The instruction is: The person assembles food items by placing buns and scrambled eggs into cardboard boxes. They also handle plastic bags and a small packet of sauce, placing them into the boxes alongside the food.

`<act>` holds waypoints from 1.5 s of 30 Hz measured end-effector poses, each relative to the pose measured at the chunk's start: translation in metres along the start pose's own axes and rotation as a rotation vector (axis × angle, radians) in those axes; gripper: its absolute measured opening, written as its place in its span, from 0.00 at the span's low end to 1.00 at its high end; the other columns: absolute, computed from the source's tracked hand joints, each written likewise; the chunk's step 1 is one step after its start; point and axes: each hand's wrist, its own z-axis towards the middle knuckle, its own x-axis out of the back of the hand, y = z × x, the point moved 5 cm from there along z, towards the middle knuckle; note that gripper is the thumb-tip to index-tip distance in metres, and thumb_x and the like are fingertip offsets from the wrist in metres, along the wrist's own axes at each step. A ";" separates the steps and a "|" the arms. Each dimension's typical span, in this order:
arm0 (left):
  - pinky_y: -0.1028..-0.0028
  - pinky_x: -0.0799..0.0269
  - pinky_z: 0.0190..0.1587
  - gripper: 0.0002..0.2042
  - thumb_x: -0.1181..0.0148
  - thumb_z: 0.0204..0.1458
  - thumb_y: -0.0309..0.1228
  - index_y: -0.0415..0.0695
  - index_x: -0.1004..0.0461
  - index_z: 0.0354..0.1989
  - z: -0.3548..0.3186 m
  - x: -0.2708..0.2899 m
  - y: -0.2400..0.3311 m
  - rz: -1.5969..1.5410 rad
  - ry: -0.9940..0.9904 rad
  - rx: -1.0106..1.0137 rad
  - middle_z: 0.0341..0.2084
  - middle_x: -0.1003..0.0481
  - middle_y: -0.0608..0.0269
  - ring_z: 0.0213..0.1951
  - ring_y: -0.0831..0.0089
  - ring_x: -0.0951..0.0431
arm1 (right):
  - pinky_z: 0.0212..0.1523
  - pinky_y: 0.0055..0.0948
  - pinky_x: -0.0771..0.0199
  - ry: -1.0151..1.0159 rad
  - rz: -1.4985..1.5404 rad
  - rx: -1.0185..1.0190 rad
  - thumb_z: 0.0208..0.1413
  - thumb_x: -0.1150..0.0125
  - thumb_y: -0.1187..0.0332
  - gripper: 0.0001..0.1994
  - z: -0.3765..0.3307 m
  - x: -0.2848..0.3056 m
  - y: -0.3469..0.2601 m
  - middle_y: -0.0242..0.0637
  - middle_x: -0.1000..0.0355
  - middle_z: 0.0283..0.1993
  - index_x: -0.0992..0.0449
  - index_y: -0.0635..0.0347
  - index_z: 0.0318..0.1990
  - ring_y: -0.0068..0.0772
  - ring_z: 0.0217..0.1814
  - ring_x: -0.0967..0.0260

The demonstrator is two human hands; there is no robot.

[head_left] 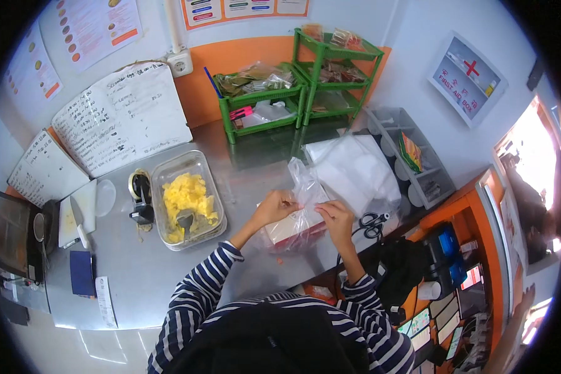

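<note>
A clear plastic bag [305, 184] stands on the steel table in front of me, its gathered top pointing away from me. Through its film shows a flat red and white pack [291, 229], whose exact kind I cannot make out. My left hand [273, 209] pinches the bag's film on the left side, fingers closed. On the right side, my right hand [338, 219] pinches the same bag between thumb and fingers. Just right of that hand lie black-handled scissors [372, 225]. Behind it spreads a pile of white plastic bags [355, 168].
Left of my left arm stands a clear tub [158, 215] of yellow scrambled egg with a spoon. Beside it are a tape dispenser [141, 198] and a knife [79, 221] on a cutting board. Green racks [299, 93] and a grey organizer [427, 168] line the back.
</note>
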 end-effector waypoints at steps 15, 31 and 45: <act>0.79 0.37 0.22 0.09 0.36 0.37 0.28 0.34 0.25 0.22 0.015 0.004 -0.001 -0.239 -0.158 0.326 0.16 0.28 0.64 0.19 0.79 0.30 | 0.25 0.23 0.32 0.076 0.072 -0.183 0.40 0.38 0.73 0.06 -0.024 -0.013 -0.005 0.38 0.30 0.26 0.25 0.64 0.27 0.30 0.26 0.32; 0.82 0.34 0.25 0.09 0.36 0.38 0.24 0.32 0.25 0.27 0.000 -0.013 -0.012 -0.485 0.046 0.402 0.20 0.27 0.63 0.23 0.82 0.30 | 0.24 0.19 0.38 0.415 0.256 -0.212 0.36 0.37 0.80 0.05 -0.051 -0.040 -0.013 0.34 0.30 0.24 0.26 0.65 0.24 0.22 0.23 0.36; 0.83 0.37 0.23 0.08 0.36 0.38 0.25 0.32 0.25 0.25 -0.004 -0.018 -0.021 -0.489 0.121 0.294 0.18 0.28 0.66 0.22 0.84 0.32 | 0.24 0.19 0.40 0.464 0.222 -0.191 0.36 0.37 0.79 0.05 -0.055 -0.048 -0.016 0.35 0.31 0.23 0.27 0.65 0.23 0.22 0.23 0.37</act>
